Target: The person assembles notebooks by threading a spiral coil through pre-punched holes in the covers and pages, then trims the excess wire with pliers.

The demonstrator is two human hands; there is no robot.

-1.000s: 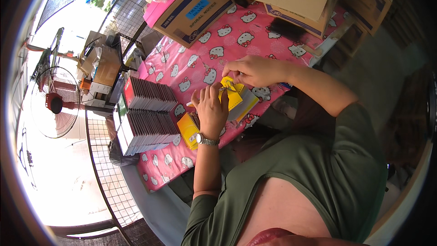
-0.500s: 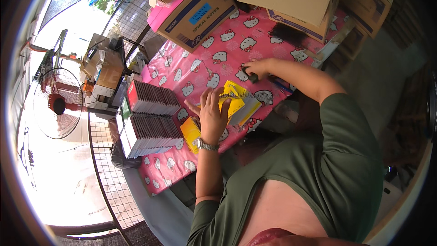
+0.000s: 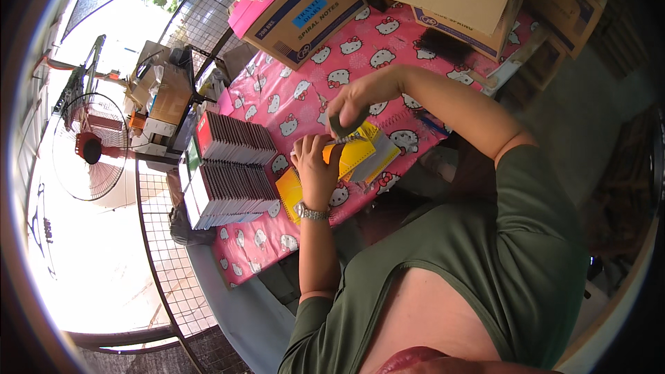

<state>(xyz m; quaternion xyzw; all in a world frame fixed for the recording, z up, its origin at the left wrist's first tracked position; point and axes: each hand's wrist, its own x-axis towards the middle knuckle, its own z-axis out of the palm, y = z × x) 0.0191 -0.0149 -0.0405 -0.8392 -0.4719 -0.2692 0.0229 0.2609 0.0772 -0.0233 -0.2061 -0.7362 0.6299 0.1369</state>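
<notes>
My left hand (image 3: 317,172) grips a small yellow notebook (image 3: 353,156) by its left end, fingers over the top edge and thumb on the cover. A thin metal spiral (image 3: 348,139) runs along the notebook's upper edge. Closed around a dark curved-handled hand tool (image 3: 340,127), my right hand (image 3: 360,100) is at that spiral, close to my left fingertips. The tool's working end is hidden. Under the held notebook, to the right, lie more yellow and grey notebook pieces (image 3: 379,161). Another yellow spiral notebook (image 3: 288,191) lies beside my left wrist.
Two rows of stacked spiral notebooks (image 3: 234,197) stand at the table's left. Cardboard boxes (image 3: 305,17) line the far side, one open box (image 3: 460,24) at the right. A dark bundle of wires (image 3: 443,45) lies before it. A fan (image 3: 89,147) stands beyond the left edge.
My right hand has moved left with the dark tool, from the right end of the spiral to its left end. My left hand has shifted slightly and now grips the notebook's left end.
</notes>
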